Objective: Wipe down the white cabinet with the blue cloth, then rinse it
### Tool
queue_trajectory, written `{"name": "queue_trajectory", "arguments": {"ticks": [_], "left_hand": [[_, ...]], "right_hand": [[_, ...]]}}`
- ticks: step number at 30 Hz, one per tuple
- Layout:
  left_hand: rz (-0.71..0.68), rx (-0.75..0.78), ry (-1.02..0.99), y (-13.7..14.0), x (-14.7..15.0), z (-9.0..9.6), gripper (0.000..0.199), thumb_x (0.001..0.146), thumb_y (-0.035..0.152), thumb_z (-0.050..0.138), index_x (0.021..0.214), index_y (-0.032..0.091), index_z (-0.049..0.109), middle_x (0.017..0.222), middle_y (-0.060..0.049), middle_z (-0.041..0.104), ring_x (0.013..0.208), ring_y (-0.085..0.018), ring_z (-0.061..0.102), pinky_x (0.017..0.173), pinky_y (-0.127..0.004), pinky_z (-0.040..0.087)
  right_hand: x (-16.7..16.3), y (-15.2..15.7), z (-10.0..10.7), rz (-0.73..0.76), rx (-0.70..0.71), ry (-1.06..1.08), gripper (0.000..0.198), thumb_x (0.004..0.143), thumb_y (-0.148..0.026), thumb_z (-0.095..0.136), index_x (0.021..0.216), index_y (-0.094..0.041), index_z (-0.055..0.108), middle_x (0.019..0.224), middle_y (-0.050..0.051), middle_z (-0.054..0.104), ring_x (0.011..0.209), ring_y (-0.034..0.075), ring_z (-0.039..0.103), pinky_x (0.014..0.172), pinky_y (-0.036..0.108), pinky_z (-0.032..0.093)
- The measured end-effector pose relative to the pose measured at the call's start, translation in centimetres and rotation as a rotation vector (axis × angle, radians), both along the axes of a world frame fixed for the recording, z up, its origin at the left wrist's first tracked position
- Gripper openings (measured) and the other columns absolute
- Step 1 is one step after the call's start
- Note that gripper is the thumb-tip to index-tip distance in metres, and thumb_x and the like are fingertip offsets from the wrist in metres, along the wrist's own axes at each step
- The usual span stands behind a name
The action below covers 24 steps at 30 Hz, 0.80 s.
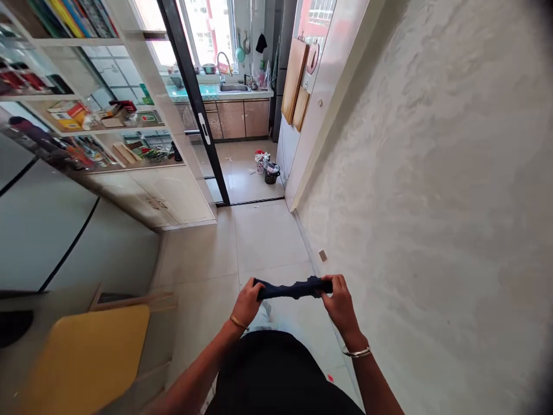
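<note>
A strip of dark navy cloth (294, 289) is stretched level in front of my body, between both hands. Its left end is pinched by my left hand (247, 302), thumb and fingers closed on it. My right hand (339, 301) grips the other end the same way. The cloth looks folded or bunched, with a slightly ragged upper edge, so what kind of item it is cannot be made out. Below it are my black top and a bit of light-coloured legwear.
A yellow-seated chair (95, 351) stands at the lower left. On the left is a shelf unit (142, 129) with books and small goods. A plain wall (432, 202) runs along the right. Ahead, past a black-framed sliding door (194, 104), two full waste bins (271, 174) stand on the kitchen floor.
</note>
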<state>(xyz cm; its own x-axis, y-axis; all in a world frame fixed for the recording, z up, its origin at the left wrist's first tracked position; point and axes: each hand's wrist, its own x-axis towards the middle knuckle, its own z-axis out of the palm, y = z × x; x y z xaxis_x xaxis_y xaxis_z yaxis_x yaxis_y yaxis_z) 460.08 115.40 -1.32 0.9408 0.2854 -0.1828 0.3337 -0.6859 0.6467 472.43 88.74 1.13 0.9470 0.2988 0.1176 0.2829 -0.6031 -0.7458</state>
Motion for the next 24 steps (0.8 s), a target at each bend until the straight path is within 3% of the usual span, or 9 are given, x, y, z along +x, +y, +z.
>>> {"name": "queue_trajectory", "arguments": {"ticks": [5,10,13,15,17,20,24], "left_hand": [[-0.204,0.000,-0.023,5.0,20.7,0.8,0.028,0.082,0.000,0.061,0.097,0.021,0.075,0.104,-0.007,0.063,0.091,-0.019,0.065,0.091,-0.033,0.055],[-0.211,-0.006,-0.072,10.8,38.5,-2.2,0.034,0.084,0.000,0.055,0.095,0.022,0.078,0.105,-0.008,0.061,0.096,-0.021,0.064,0.095,-0.036,0.056],[-0.035,0.022,-0.129,14.8,47.3,-3.4,0.040,0.079,-0.003,0.054,0.094,0.023,0.081,0.126,-0.012,0.060,0.108,-0.024,0.064,0.103,-0.044,0.056],[0.108,0.047,-0.167,17.8,52.2,-3.0,0.040,0.079,-0.001,0.056,0.093,0.026,0.082,0.144,-0.011,0.057,0.117,-0.027,0.060,0.109,-0.052,0.052],[0.210,0.025,-0.194,21.1,56.5,-1.9,0.037,0.083,0.006,0.057,0.096,0.029,0.083,0.148,-0.008,0.060,0.127,-0.031,0.056,0.115,-0.056,0.046],[0.340,-0.133,-0.234,26.6,62.0,-0.6,0.031,0.086,0.019,0.057,0.102,0.028,0.082,0.129,-0.006,0.075,0.131,-0.030,0.059,0.118,-0.051,0.044],[0.640,-0.328,-0.204,34.3,69.5,-1.9,0.028,0.083,0.038,0.065,0.101,0.022,0.079,0.098,-0.005,0.080,0.089,-0.024,0.072,0.086,-0.034,0.057]], "right_hand": [[15.7,1.5,-1.3,-0.097,-0.077,0.026,0.008,0.083,-0.025,0.061,0.085,-0.024,0.054,0.091,0.005,0.057,0.081,0.023,0.058,0.076,0.039,0.051],[32.7,6.6,-5.1,-0.104,-0.095,0.046,0.013,0.073,-0.011,0.053,0.074,-0.024,0.052,0.087,0.005,0.057,0.083,0.023,0.055,0.079,0.039,0.048],[45.0,11.4,-5.1,-0.006,-0.023,0.071,0.013,0.073,-0.012,0.054,0.068,-0.024,0.050,0.102,0.011,0.063,0.098,0.027,0.058,0.087,0.042,0.049],[53.6,15.3,-3.8,0.175,0.072,0.203,0.015,0.076,-0.015,0.056,0.067,-0.024,0.046,0.108,0.010,0.069,0.103,0.026,0.062,0.091,0.041,0.049],[61.8,19.8,-2.1,0.353,0.154,0.377,0.019,0.079,-0.018,0.058,0.068,-0.024,0.044,0.101,0.007,0.074,0.098,0.023,0.066,0.088,0.036,0.049],[72.7,27.6,-0.5,0.484,0.221,0.528,0.023,0.080,-0.023,0.064,0.069,-0.023,0.043,0.084,0.001,0.073,0.080,0.017,0.061,0.077,0.029,0.046],[83.7,38.9,-1.2,0.513,0.280,0.564,0.019,0.082,-0.034,0.067,0.082,-0.024,0.051,0.076,-0.004,0.061,0.070,0.014,0.053,0.066,0.025,0.042]]}}
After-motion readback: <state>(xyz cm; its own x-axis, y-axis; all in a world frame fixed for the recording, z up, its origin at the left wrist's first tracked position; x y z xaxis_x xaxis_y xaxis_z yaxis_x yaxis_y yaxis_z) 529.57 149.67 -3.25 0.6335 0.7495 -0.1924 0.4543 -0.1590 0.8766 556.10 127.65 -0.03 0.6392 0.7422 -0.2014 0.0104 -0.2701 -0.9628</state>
